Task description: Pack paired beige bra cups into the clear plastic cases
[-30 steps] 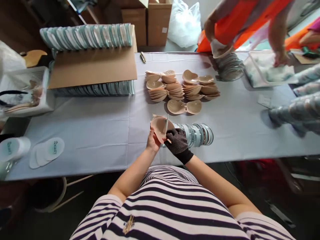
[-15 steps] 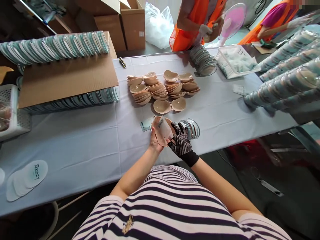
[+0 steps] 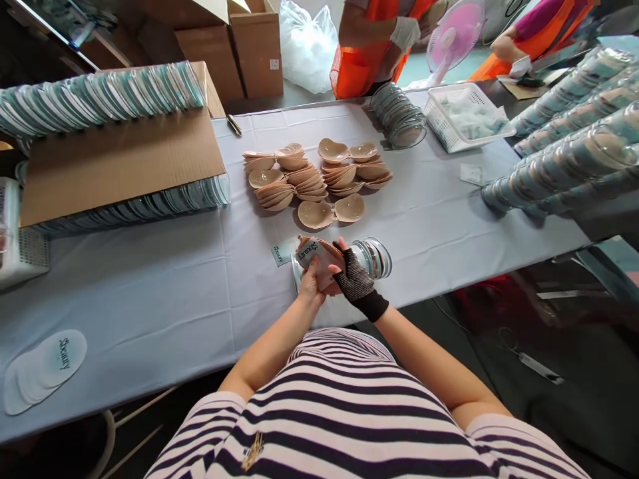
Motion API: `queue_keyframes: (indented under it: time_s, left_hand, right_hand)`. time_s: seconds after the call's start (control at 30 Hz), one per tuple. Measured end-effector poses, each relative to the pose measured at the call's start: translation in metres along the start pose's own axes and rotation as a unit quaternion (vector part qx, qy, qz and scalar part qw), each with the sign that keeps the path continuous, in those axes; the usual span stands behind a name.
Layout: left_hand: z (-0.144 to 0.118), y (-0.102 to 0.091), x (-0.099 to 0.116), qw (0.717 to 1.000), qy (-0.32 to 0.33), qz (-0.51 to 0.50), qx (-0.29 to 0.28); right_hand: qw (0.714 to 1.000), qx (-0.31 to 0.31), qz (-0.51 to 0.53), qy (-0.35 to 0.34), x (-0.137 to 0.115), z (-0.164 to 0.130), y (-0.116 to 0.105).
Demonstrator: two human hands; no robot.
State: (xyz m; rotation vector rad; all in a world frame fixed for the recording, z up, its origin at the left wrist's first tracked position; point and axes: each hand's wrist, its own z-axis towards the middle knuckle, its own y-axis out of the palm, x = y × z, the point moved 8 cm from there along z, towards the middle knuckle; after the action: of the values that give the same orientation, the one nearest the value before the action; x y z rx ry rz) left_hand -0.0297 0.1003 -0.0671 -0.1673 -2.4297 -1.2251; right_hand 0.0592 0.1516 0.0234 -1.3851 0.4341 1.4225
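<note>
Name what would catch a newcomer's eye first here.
Piled beige cups stand out first, upper centre on the table. Below them, the bare left hand holds a pale printed card, with the dark-gloved right hand close by. A pink fan shows beyond, upper right.

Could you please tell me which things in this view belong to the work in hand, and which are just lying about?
Likely part of the work:
pinkish cups held in the left hand
printed card, same hand
beige cups stacked ahead
clear cases beside the gloved right hand

Probably just lying about:
black-and-yellow tool
pink fan
plastic bag
</note>
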Motion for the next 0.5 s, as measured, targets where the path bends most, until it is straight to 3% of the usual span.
queue_keyframes:
  time_s: [0.13, 0.3, 0.43, 0.5]
  left_hand:
    - [-0.002, 0.002, 0.002, 1.0, 0.003, 0.014, 0.004]
    - [-0.003, 0.001, 0.004, 0.995, 0.025, 0.053, 0.086]
    - [-0.001, 0.002, 0.002, 0.992, 0.017, 0.044, 0.113]
    - [-0.002, 0.006, -0.001, 0.994, -0.005, 0.067, 0.09]
  right_hand:
    - [0.99, 0.022, 0.133, 0.046, 0.019, -0.019, 0.002]
    - [0.985, 0.016, 0.145, 0.092, 0.029, -0.035, 0.011]
    - [0.985, 0.004, 0.164, 0.05, 0.024, -0.046, 0.012]
    - [0.99, 0.003, 0.138, 0.032, 0.026, -0.049, 0.01]
